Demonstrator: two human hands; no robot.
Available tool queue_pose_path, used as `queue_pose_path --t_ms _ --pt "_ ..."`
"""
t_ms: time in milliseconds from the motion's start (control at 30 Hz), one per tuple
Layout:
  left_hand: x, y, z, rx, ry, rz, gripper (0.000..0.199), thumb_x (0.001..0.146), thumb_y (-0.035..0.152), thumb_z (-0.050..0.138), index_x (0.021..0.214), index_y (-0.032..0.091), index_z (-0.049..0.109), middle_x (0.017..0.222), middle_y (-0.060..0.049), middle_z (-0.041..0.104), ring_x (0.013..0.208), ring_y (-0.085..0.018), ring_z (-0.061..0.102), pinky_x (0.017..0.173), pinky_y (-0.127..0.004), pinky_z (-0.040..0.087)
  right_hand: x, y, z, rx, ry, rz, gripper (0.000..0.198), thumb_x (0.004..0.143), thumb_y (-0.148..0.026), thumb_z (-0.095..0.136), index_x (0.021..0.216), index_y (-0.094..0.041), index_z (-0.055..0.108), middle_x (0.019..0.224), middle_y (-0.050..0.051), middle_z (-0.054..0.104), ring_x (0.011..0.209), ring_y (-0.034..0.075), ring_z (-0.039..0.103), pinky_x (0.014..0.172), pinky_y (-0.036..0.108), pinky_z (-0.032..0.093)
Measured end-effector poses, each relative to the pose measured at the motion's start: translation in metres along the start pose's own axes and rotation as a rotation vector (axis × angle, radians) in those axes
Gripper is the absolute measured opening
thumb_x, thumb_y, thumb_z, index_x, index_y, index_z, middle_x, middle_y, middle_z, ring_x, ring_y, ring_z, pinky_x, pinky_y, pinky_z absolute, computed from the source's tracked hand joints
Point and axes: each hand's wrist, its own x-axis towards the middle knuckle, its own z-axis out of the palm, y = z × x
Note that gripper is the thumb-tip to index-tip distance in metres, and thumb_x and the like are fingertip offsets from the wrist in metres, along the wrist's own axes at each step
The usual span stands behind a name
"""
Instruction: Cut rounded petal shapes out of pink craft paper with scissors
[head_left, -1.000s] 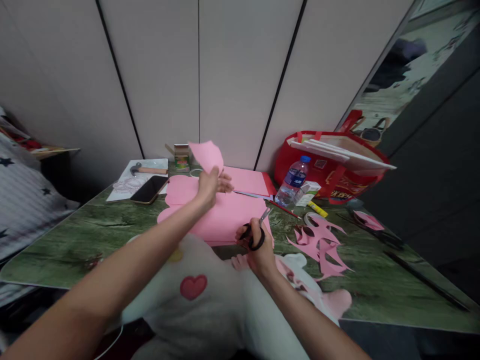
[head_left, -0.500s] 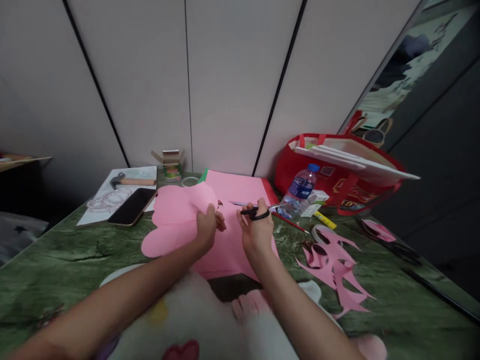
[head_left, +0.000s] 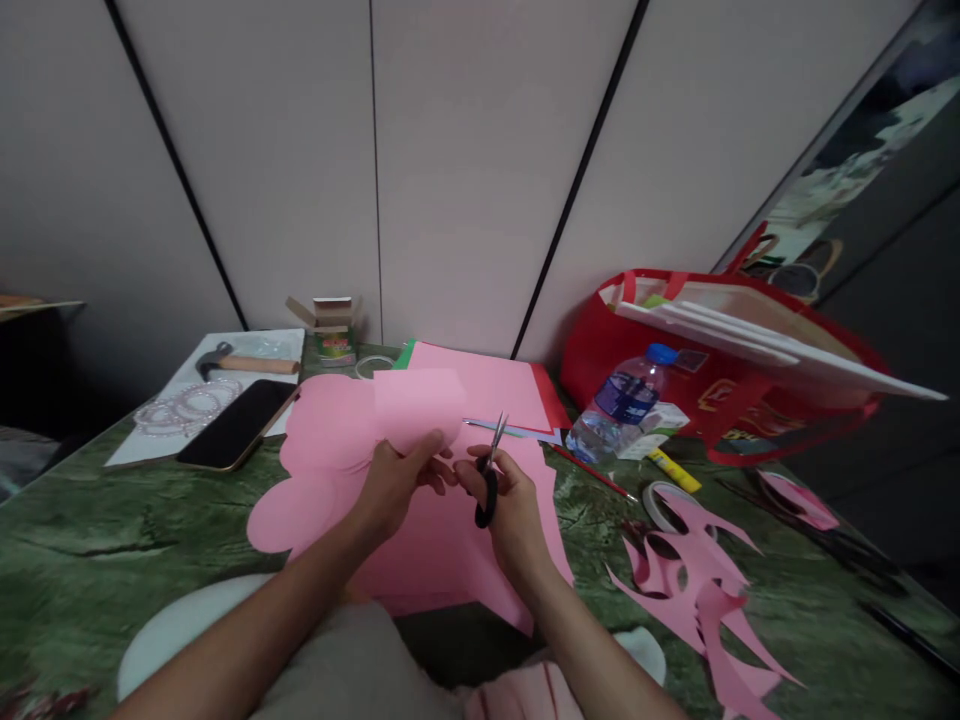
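My left hand pinches the lower edge of a squarish piece of pink paper, which stands tilted up above the fingers. Beside it, my right hand has its fingers in the black handles of a pair of scissors. The blades point upward, away from the paper, and appear nearly closed. Beneath both hands lie larger pink sheets. Rounded pink paper shapes overlap at their left side.
At the right are a water bottle, a red bag, a glue stick, a red pencil and pink scraps. A phone, hammer and small open box stand left. More sheets lie behind.
The scissors have turned from pointing right to pointing up. The squarish pink piece now stands up in my left hand. The view has shifted slightly, and both hands appear lower.
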Motion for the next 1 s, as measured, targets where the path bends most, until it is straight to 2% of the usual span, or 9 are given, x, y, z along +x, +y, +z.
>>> queue_pose_path --t_ms 100,200,300,400,533,600,733,1000 --pt "0.000 0.001 0.007 0.066 -0.036 -0.031 0.026 0.072 0.031 0.062 0.060 0.008 0.064 0.047 -0.005 0.060 0.044 -0.014 0.056 0.042 -0.024 0.042 0.002 -0.002 -0.003 -0.073 0.072 -0.049 0.035 0.059 -0.028 0.073 0.086 -0.018 0.055 0.064 -0.002 0.059 0.060 0.013 0.056 0.056 0.024 0.043" --pt "-0.001 -0.001 0.012 0.131 -0.077 -0.068 0.025 0.070 0.026 0.064 0.053 0.008 0.062 0.043 -0.005 0.058 0.040 -0.014 0.054 0.042 -0.026 0.044 0.007 -0.004 -0.007 -0.159 0.164 -0.109 0.031 0.061 -0.032 0.071 0.085 -0.019 0.055 0.060 -0.004 0.055 0.053 0.011 0.050 0.048 0.021 0.038" --pt "-0.002 -0.002 0.011 0.162 -0.088 -0.084 0.016 0.068 0.023 0.066 0.062 0.009 0.065 0.052 -0.004 0.061 0.045 -0.015 0.057 0.042 -0.026 0.045 0.011 -0.007 -0.009 -0.190 0.150 -0.122 0.029 0.061 -0.031 0.072 0.080 -0.019 0.055 0.059 -0.004 0.054 0.052 0.010 0.048 0.047 0.021 0.036" --pt "-0.002 0.002 0.006 0.168 -0.042 -0.078 0.016 0.070 0.025 0.065 0.064 0.010 0.066 0.056 -0.004 0.062 0.048 -0.014 0.057 0.043 -0.025 0.045 0.010 -0.009 -0.008 -0.155 0.061 -0.089 0.029 0.059 -0.027 0.074 0.079 -0.019 0.055 0.060 -0.005 0.056 0.055 0.011 0.051 0.052 0.022 0.039" --pt "-0.003 0.009 0.003 0.172 0.069 -0.045 0.023 0.072 0.027 0.062 0.055 0.011 0.064 0.052 -0.002 0.062 0.049 -0.012 0.056 0.050 -0.023 0.046 0.004 -0.003 -0.006 -0.055 -0.272 0.099 0.029 0.059 -0.026 0.075 0.081 -0.019 0.057 0.067 -0.002 0.061 0.062 0.013 0.056 0.061 0.025 0.043" --pt "-0.003 0.010 0.002 0.186 0.099 -0.053 0.029 0.073 0.027 0.061 0.048 0.013 0.060 0.046 0.000 0.058 0.047 -0.011 0.053 0.048 -0.022 0.043 0.000 0.002 -0.005 -0.009 -0.357 0.158 0.029 0.060 -0.025 0.075 0.081 -0.019 0.056 0.070 -0.001 0.062 0.066 0.014 0.058 0.063 0.026 0.044" --pt "-0.003 0.008 0.004 0.178 0.127 -0.067 0.034 0.073 0.027 0.060 0.041 0.015 0.052 0.039 0.003 0.050 0.040 -0.009 0.045 0.042 -0.021 0.037 -0.003 0.006 -0.006 -0.041 -0.357 0.214 0.030 0.058 -0.023 0.076 0.080 -0.019 0.055 0.070 -0.001 0.061 0.066 0.013 0.057 0.059 0.024 0.041" --pt "-0.007 0.010 0.007 0.379 0.157 -0.050 0.032 0.069 0.028 0.063 0.042 0.015 0.054 0.039 0.002 0.054 0.038 -0.009 0.048 0.039 -0.019 0.037 -0.005 0.000 -0.005 -0.024 -0.390 0.170 0.029 0.059 -0.029 0.076 0.074 -0.019 0.053 0.069 -0.001 0.060 0.063 0.013 0.055 0.061 0.026 0.042"
